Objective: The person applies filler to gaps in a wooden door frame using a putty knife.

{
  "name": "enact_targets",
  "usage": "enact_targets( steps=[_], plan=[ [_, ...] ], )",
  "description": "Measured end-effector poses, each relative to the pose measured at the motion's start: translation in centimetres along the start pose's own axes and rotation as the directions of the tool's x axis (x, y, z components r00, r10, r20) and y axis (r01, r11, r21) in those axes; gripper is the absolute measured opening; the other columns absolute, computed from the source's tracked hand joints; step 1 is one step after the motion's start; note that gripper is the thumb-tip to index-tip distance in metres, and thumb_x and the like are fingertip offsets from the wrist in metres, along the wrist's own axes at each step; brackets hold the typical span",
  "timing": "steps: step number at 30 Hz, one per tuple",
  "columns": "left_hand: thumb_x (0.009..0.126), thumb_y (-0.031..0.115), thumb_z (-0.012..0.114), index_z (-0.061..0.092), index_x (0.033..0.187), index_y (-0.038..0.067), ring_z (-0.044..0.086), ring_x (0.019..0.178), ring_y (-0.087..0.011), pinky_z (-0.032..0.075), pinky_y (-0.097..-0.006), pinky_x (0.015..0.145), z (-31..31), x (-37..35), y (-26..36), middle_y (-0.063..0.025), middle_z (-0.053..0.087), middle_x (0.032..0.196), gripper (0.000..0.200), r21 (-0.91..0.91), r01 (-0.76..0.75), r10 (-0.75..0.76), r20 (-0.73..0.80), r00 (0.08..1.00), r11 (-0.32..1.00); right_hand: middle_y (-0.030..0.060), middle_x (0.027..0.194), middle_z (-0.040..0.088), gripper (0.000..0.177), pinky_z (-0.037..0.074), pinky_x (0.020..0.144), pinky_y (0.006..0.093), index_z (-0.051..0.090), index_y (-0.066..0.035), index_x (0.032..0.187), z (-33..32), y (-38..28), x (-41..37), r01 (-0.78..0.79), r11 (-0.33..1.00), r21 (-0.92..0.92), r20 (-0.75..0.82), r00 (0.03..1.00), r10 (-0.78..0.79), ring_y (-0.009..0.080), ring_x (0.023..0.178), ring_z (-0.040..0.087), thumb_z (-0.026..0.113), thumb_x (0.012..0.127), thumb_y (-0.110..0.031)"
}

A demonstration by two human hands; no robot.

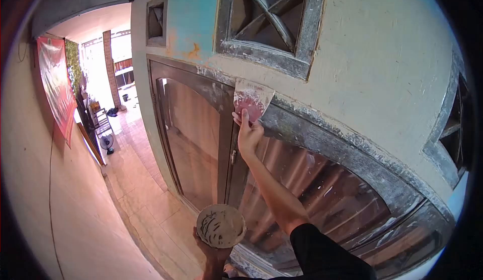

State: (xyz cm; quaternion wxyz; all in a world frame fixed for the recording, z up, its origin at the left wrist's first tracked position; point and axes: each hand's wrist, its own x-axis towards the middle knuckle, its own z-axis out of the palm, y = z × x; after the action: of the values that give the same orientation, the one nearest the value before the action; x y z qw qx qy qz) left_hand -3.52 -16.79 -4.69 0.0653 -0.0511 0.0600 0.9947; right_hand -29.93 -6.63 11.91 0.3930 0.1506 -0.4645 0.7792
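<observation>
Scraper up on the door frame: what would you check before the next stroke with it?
1. Right hand has a sure grip on the scraper: ok, the fingers close on its lower part.
2. Scraper lies against the door frame: ok, it sits on the top rail by the wall.
3. Scraper carries enough filler: cannot tell, its face is reddish with pale smears.
4. Left hand supports the bowl: ok, it is held from below.
5. Bowl still has filler: cannot tell, only a pale smeared lining shows.
6. Glass pane free of smears: cannot tell, reflections cover it.
</observation>
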Motion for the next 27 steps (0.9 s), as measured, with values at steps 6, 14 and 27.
enact_targets(
  steps=[6,14,27],
  plan=[
    [0.08,0.066,0.036,0.042,0.132,0.013,0.04,0.12,-0.0349,0.034,-0.0559,0.097,0.9,-0.2,-0.1,-0.0132,0.042,0.132,0.074,0.054,-0.022,0.021,0.017,1.0,0.998,0.0116,0.086,0.064,0.022,0.056,0.065,0.0287,0.06,0.012,0.09,1.5,-1.3,3.0,0.081,0.993,-0.08,0.023,0.997,-0.08,0.0207,0.077,0.067,0.056,0.09,-0.01],
    [0.079,0.067,0.039,0.041,0.132,0.011,0.041,0.118,-0.0357,0.034,-0.0562,0.097,0.5,-0.5,-0.2,-0.0137,0.042,0.132,0.077,0.047,-0.005,0.003,0.036,0.999,0.999,0.0115,0.085,0.066,0.023,0.056,0.063,0.0266,0.061,0.012,0.092,1.0,-1.6,0.9,0.07,0.993,-0.097,0.025,0.997,-0.068,0.0186,0.075,0.067,0.055,0.091,-0.01],
    [0.079,0.068,0.036,0.042,0.132,0.012,0.04,0.119,-0.0344,0.034,-0.0553,0.096,1.9,-1.0,-0.2,-0.0124,0.043,0.132,0.077,0.085,0.016,-0.019,0.031,0.999,0.996,0.0106,0.083,0.066,0.022,0.056,0.056,0.027,0.062,0.01,0.093,1.9,-2.0,2.5,0.122,0.979,-0.163,0.064,0.992,-0.113,0.0202,0.073,0.068,0.054,0.091,-0.01]
  ],
)
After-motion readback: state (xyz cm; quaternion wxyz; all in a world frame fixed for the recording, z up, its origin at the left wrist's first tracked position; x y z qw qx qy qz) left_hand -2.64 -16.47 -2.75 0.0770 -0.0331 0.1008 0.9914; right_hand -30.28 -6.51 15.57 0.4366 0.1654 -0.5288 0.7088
